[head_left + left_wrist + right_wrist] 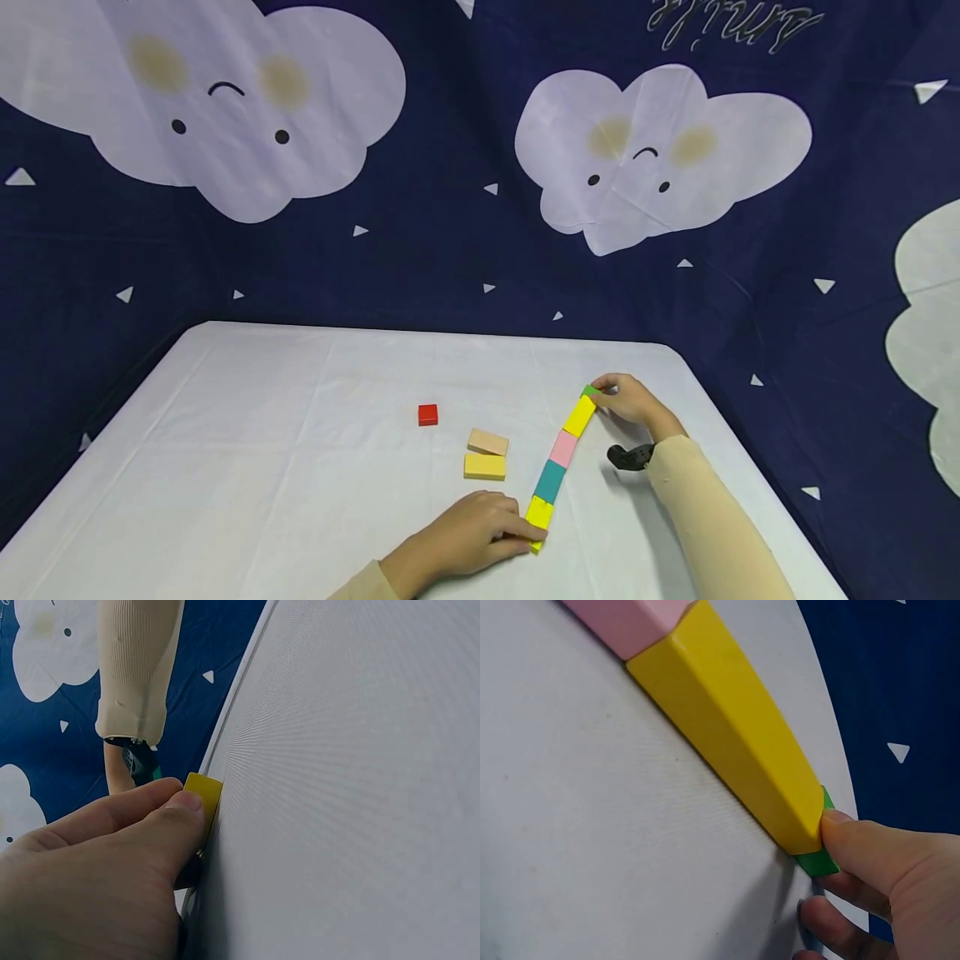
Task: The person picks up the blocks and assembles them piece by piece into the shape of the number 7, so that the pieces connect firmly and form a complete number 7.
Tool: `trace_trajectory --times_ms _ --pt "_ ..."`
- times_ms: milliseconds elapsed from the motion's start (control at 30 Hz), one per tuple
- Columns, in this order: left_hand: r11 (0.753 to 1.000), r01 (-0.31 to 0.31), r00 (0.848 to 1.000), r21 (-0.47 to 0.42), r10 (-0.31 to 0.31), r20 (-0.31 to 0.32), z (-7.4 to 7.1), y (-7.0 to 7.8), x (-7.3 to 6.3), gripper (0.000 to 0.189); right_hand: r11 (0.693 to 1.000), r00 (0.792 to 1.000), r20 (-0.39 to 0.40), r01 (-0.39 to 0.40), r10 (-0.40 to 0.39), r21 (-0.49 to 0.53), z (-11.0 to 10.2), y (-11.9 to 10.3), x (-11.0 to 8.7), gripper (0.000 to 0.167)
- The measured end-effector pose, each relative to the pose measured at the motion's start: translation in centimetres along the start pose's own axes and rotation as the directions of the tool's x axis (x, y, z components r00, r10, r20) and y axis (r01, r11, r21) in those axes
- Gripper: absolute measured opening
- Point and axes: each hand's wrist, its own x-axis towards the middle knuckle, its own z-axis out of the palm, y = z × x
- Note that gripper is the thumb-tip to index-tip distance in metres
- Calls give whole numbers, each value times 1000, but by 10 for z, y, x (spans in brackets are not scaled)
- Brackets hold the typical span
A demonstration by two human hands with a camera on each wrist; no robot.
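Observation:
A slanting row of blocks lies end to end on the white table. From the far end it runs through a green block [590, 390], a yellow block [581, 415], a pink block [563, 449], a teal block [551, 482] and a near yellow block [539, 510]. My left hand [472, 533] pinches the near yellow block at the row's near end; its yellow end [204, 792] shows beside the thumb in the left wrist view. At the far end, my right hand [633, 400] holds the green block [819, 864] between thumb and fingers, the thumb against the yellow block's end.
Left of the row, a tan wooden block [488, 442] lies just beyond a loose yellow block [484, 467]. Farther left sits a small red block [427, 415]. The white table [225, 417] ends at a dark blue cloth [435, 267] with clouds.

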Motion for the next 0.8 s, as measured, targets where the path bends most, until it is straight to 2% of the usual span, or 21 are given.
trace_trajectory --times_ms 167,333,800 --pt "1000 2 1000 1 -2 3 0 0 0 25 1000 1000 -14 4 -4 7 1 0 -1 35" --pt "1000 1 1000 3 -1 2 1 0 0 24 999 999 -22 32 -33 -31 1 1 -1 33" --pt "1000 -11 1000 15 11 -10 4 -3 0 24 995 998 -11 68 -69 -71 3 -1 0 32"
